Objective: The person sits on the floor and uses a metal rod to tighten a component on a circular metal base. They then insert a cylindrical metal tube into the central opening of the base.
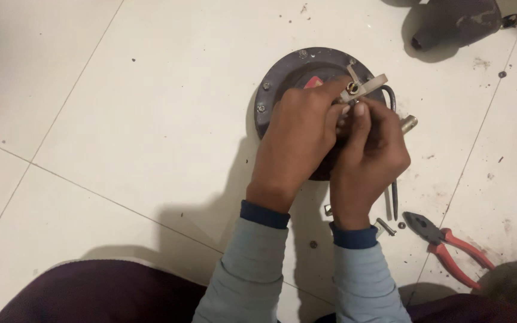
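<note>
Both hands pinch a small beige bracket fitting (363,85) above a round dark flange (282,75): left hand (297,140), right hand (369,155). Fitting appears unseated; 1 loose bolt (384,227) and pliers (450,245) lie beside the right wrist.

Two hands, left hand (297,134) and right hand (369,152), pinch a small beige bracket (363,85) over a round dark metal disc (282,75); red-handled pliers (450,248) lie on the floor, right of the disc.

Bare tiles left of the grip; pliers (447,247), bolt (385,226) and dark rod (394,197) crowd its right side
</note>
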`<state>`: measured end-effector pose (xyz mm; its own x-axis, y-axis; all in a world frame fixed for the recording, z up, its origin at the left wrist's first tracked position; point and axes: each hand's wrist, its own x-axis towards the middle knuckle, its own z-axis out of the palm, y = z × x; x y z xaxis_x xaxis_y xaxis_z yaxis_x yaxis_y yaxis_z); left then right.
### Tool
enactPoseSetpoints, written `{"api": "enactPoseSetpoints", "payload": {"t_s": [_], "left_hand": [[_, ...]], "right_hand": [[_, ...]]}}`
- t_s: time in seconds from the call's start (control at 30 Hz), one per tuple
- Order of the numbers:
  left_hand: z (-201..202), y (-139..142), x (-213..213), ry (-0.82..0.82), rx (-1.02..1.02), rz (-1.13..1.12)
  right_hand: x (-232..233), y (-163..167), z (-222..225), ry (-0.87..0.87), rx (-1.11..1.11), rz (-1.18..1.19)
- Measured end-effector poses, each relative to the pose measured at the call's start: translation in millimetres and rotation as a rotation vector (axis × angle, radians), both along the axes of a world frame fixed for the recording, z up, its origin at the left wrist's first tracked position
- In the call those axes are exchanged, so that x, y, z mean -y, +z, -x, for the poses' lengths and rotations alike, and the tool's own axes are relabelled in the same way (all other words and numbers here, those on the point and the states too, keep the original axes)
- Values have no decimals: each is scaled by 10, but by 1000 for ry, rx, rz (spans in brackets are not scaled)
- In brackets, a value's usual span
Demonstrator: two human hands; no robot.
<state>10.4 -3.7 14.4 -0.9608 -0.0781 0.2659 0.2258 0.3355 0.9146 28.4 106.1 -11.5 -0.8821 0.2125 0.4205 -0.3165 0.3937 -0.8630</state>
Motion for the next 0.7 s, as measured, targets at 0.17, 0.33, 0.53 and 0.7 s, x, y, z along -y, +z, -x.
{"api": "enactPoseSetpoints", "payload": {"t_s": [0.17,0.33,0.53,0.7], "left_hand": [[2,4,5,7,-43,-7],[17,3,-2,18,-29,30],[64,-1,-41,19,-17,22],[53,-15,-30,-1,-64,3]], "right_hand": [[28,60,-28,0,-55,-115],[0,101,32,-33,-84,-294],[6,88,87,-52,-136,-477],[-1,101,85,-80,125,-307]]}}
